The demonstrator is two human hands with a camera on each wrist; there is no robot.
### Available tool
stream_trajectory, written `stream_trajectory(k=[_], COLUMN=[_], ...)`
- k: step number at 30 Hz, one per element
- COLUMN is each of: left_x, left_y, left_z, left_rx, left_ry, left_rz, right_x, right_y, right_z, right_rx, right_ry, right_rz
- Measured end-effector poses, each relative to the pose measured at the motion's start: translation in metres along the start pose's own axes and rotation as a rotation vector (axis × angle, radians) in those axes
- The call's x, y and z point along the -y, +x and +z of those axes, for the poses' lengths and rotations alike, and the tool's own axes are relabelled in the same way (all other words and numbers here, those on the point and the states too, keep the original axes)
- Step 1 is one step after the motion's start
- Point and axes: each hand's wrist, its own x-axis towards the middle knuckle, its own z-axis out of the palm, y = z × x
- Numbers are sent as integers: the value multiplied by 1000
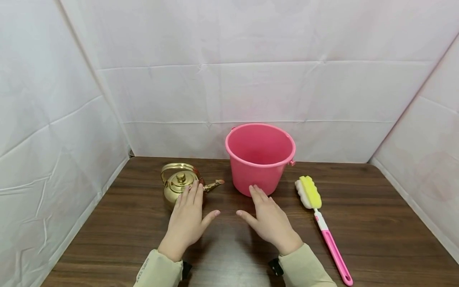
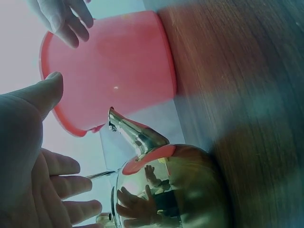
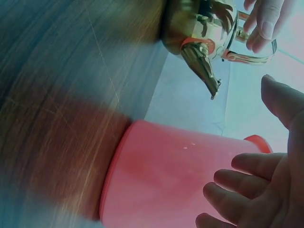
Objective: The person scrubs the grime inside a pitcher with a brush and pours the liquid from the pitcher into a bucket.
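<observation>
My left hand (image 1: 187,221) is held palm down with straight fingers and thumb spread, its fingertips overlapping the front of a shiny gold teapot (image 1: 171,196) in the head view. The teapot stands upright, handle raised, its spout (image 2: 137,135) pointing right toward a pink bucket (image 1: 256,173). My right hand (image 1: 270,221) has the same flat pose, fingertips in front of the bucket's lower wall. In both wrist views the palms hold nothing, and the hands hover in front of the teapot and bucket. The bucket is upright, its open top showing a bare inside.
To the right of the bucket lies a long cleaning brush (image 1: 333,251) with a yellow and white sponge head and pink handle. All stand on a dark wooden table (image 1: 373,223). White sheets (image 1: 265,91) enclose the table at the back and both sides.
</observation>
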Motion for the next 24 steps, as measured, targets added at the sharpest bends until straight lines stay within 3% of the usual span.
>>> stream_trajectory(k=[24], left_x=[9], left_y=[-3], left_z=[-5], left_rx=[-38], left_ry=[-29], left_rz=[-21], right_x=[25], right_y=[3], right_z=[7], right_rx=[-60], right_ry=[39], right_rz=[-28])
